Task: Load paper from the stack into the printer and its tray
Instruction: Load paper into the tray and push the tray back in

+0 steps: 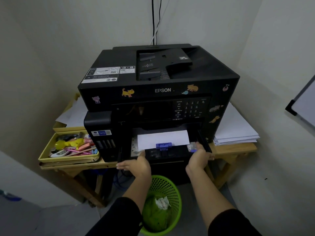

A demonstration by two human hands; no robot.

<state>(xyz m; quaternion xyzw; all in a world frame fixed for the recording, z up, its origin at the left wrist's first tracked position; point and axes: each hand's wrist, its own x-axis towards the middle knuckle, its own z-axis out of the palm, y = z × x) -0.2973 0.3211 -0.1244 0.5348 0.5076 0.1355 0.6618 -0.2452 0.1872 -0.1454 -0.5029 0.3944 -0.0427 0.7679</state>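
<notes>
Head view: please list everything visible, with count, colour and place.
printer: one, black with animal stickers, on the table
tray: one, black, pulled out at the printer's front
paper: white sheets in the tray, behind a blue guide
paper stack: one, white, on the table right of the printer
loose sheets: white, left of the printer
box: one, yellow, holding pens, table's left end
table: one, wooden, in the corner
bin: one, green mesh, on the floor below the tray
cables: several, black and white, on the wall
left hand: open, at the tray's front left
right hand: open, at the tray's front right
</notes>
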